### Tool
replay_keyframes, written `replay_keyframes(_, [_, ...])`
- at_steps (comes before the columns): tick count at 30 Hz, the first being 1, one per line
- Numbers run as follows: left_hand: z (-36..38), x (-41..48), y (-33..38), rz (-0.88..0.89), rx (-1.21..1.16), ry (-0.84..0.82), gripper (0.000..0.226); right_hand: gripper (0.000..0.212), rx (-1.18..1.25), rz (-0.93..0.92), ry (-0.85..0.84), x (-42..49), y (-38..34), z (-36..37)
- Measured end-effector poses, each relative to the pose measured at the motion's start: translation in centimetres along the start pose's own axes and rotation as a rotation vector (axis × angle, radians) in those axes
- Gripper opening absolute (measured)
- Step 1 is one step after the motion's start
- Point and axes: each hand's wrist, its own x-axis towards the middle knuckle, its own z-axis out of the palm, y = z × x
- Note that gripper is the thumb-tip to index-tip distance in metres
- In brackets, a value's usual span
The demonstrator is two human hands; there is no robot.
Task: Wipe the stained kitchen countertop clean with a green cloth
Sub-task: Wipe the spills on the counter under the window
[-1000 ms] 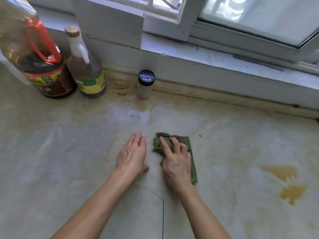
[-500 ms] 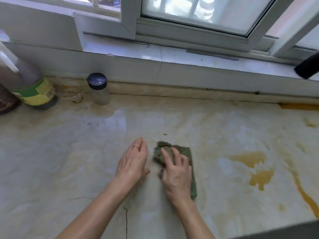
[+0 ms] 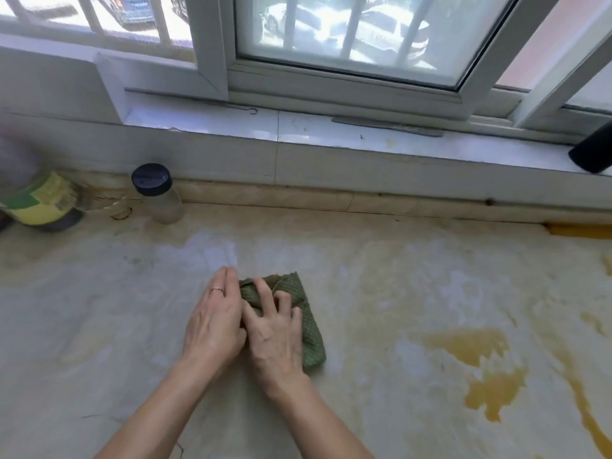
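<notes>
A folded green cloth (image 3: 308, 329) lies on the pale marble countertop (image 3: 99, 309) near its middle. My right hand (image 3: 275, 332) lies on top of the cloth, its fingers curled into the bunched fabric. My left hand (image 3: 215, 323), with a ring on one finger, rests on the counter with straight fingers pressed against the cloth's left edge and touching my right hand. Yellow-brown stains (image 3: 480, 362) spread over the counter to the right of the cloth, with a long streak (image 3: 592, 422) near the right edge.
A small jar with a dark lid (image 3: 157, 193) and a bottle with a yellow-green label (image 3: 39, 203) stand at the back left against the wall. A window sill (image 3: 331, 130) runs behind the counter, with a dark object (image 3: 592, 154) at its right end.
My left hand has slid right until it touches the cloth and my right hand. My right fingers have curled and bunched the cloth. The camera has tilted up and turned right.
</notes>
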Motion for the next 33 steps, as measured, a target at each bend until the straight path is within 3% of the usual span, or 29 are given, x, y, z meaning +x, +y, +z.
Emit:
replay_keyframes(3, [-0.2, 0.5, 0.3, -0.03, -0.011, 0.0, 0.084, 0.053, -0.003, 0.026, -0.042, 3.0, 1.0, -0.1])
replay_keyframes(6, [0.2, 0.7, 1.8, 0.058, 0.049, -0.073, 0.099, 0.067, -0.02, 0.266, 0.018, 4.9, 5.0, -1.6])
replay_keyframes(9, [0.9, 1.0, 3.4, 0.137, 0.068, -0.116, 0.106, 0.06, -0.084, 0.518, 0.008, 4.0, 10.9, -3.5])
replay_keyframes(12, [1.1, 1.7, 4.8, 0.18, 0.078, -0.155, 0.11, 0.049, 0.039, 0.637, 0.163, 2.9, 13.9, -5.1])
replay_keyframes(14, [1.3, 2.2, 5.3, 0.187, 0.081, -0.187, 0.113, 0.045, 0.166, 0.612, 0.262, 3.3, 12.8, -4.7])
replay_keyframes(16, [1.6, 2.6, 5.5, 0.176, 0.085, -0.187, 0.109, 0.042, 0.236, 0.405, 0.296, 4.4, 10.0, -3.2])
replay_keyframes(19, [2.0, 3.1, 5.1, 0.172, 0.031, -0.127, 0.082, 0.038, 0.248, 0.134, 0.161, 6.8, 6.5, -1.5])
replay_keyframes(20, [2.0, 3.2, 5.0, 0.166, 0.026, -0.124, 0.083, 0.04, 0.229, 0.108, 0.109, 7.9, 6.3, -1.4])
replay_keyframes(23, [2.3, 3.6, 5.1, 0.181, 0.125, -0.169, 0.115, 0.047, 0.131, 0.076, 0.002, 11.4, 7.7, -1.6])
replay_keyframes(27, [2.1, 3.4, 5.8, 0.148, 0.159, -0.203, 0.123, 0.059, -0.031, 0.141, -0.041, 13.5, 10.5, -2.6])
replay_keyframes(33, [2.2, 2.7, 6.8, 0.143, 0.118, -0.193, 0.122, 0.058, -0.135, 0.525, 0.052, 10.9, 20.8, -5.4])
